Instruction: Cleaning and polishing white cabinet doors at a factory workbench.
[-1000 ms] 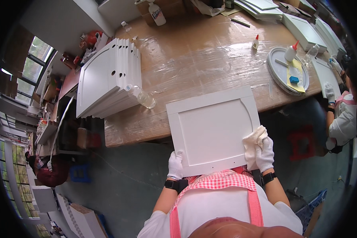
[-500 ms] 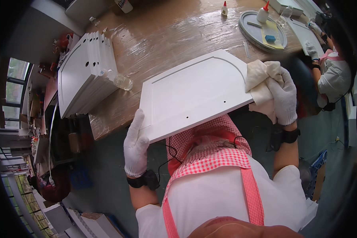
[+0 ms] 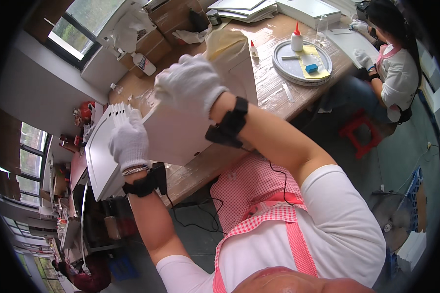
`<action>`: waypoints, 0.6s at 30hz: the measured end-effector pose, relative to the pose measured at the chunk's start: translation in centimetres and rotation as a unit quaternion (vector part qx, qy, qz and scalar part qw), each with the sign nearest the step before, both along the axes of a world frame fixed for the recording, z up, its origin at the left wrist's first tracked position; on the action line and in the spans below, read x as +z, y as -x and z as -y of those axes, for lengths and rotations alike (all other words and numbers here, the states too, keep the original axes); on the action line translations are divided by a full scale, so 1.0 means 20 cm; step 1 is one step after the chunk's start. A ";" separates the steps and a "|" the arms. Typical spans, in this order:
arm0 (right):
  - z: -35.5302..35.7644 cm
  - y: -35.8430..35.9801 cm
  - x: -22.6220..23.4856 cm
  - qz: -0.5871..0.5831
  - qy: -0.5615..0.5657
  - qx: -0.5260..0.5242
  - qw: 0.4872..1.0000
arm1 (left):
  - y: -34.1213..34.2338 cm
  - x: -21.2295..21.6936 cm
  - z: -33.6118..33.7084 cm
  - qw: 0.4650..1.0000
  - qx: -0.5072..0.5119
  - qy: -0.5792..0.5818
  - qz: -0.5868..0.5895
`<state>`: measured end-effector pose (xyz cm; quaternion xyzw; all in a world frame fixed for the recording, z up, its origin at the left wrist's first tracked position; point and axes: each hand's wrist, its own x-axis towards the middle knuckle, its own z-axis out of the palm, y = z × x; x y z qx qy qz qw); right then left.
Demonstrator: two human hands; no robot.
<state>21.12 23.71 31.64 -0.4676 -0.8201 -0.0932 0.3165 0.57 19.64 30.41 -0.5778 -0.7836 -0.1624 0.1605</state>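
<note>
A white panel [image 3: 181, 134] with a small dark hole near its lower corner is tilted up between my hands over the table. My left hand [image 3: 128, 141], in a white knit glove, is closed at the panel's left edge, beside the stack of similar panels [image 3: 101, 151]. My right hand [image 3: 190, 85], also gloved, is bent into a fist across the panel's far side. A cream cloth [image 3: 227, 44] shows beyond this hand, over the panel's far edge; the fist hides where it is gripped.
A round grey lid [image 3: 278, 66] carries a red-tipped glue bottle [image 3: 297, 40], yellow paper and a blue block [image 3: 311, 69]. A white jug [image 3: 144, 64] stands at the back. Right, a person [image 3: 401, 73] works on another panel beside a red stool [image 3: 361, 134].
The panel has moved left and tilted up from lying nearly flat. Both hands have shifted left, the right one crossing far over with the cloth.
</note>
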 end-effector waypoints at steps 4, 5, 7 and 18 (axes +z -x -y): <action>-0.14 0.18 -0.06 -0.078 -0.021 0.065 0.995 | -0.05 -0.04 -0.20 0.995 -0.054 -0.074 -0.046; -0.19 0.15 -0.08 -0.079 -0.022 0.061 0.995 | -0.05 -0.04 -0.23 0.994 -0.059 -0.074 -0.047; -0.30 -0.01 -0.11 -0.068 -0.072 0.051 0.994 | -0.01 -0.05 -0.21 0.995 -0.013 -0.094 -0.037; -0.61 -0.34 -0.18 -0.214 -0.174 -0.020 0.961 | 0.22 -0.14 -0.27 0.976 0.012 -0.214 -0.045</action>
